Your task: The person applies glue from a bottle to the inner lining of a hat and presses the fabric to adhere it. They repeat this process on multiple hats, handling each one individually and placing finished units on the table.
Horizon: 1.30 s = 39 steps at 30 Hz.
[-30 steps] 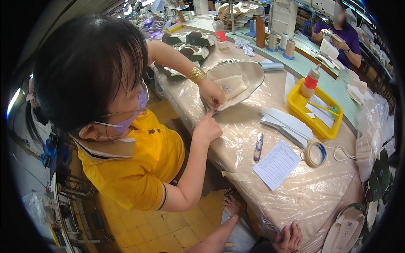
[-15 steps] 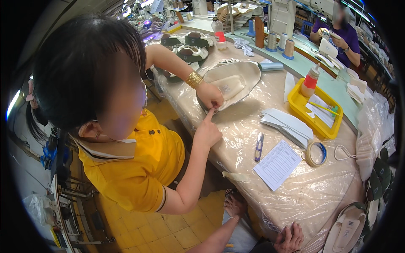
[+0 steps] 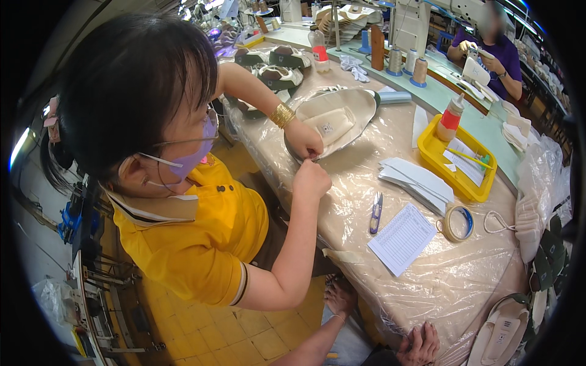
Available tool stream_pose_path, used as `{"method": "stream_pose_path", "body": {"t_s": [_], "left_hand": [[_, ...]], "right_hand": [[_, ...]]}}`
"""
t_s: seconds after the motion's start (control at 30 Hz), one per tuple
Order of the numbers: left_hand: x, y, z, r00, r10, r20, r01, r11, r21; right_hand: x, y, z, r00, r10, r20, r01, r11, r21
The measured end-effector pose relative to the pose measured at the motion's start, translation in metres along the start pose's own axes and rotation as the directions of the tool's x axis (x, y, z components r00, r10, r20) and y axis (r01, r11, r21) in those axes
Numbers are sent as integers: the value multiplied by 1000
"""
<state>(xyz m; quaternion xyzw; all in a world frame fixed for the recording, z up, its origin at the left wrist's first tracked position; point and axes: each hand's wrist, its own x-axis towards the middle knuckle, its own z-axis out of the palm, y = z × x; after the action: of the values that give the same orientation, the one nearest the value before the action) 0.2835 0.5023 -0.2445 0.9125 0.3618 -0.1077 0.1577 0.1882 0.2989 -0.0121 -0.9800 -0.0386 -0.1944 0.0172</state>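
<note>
My left hand (image 3: 340, 297) hangs low beside the table's edge, fingers loosely apart and holding nothing. My right hand (image 3: 420, 346) rests on the plastic-covered table (image 3: 452, 293) at its near edge, fingers spread, nothing in them. Further off, a co-worker in a yellow shirt bends over a pale shoe upper (image 3: 360, 110) with an insole showing inside. That person's braceleted hand (image 3: 305, 139) and nearer hand (image 3: 312, 178) meet at the upper's near end; what their fingers pinch is too small to tell. A finished-looking pale shoe (image 3: 500, 332) lies right of my right hand.
On the table are thread snips (image 3: 375, 213), a printed sheet (image 3: 403, 238), a tape roll (image 3: 456, 223), stacked white pieces (image 3: 415, 183) and a yellow tray (image 3: 461, 177) with a bottle (image 3: 450, 117). More shoes (image 3: 278, 76) stand far left. Another person sits beyond at a sewing machine.
The co-worker's nearer hand has gone from a pointing finger to a closed grip by the upper's end, and their head has lifted and turned. My own hands have stayed put.
</note>
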Motion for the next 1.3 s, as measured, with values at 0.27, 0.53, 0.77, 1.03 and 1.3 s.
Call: {"method": "stream_pose_path", "body": {"t_s": [0.27,0.53,0.77,1.03,1.3], "left_hand": [[0,-3,0,999,32,14,-32,999,27],[0,-3,4,1000,14,5,-14,1000,17],[-1,-7,14,996,53,-75,-50,998,40],[0,-3,0,999,27,40,-29,998,55],[2,2,-10,989,-36,147,40,999,-21]], "right_hand": [[-1,-1,-1,1000,11,4,-11,1000,6],[3,-3,-2,1000,9,-13,-9,1000,-2],[5,-4,-4,1000,2,-16,-3,1000,-19],[5,-3,-1,999,-7,-36,6,1000,-20],[2,-2,0,1000,3,-9,-3,1000,-17]]}}
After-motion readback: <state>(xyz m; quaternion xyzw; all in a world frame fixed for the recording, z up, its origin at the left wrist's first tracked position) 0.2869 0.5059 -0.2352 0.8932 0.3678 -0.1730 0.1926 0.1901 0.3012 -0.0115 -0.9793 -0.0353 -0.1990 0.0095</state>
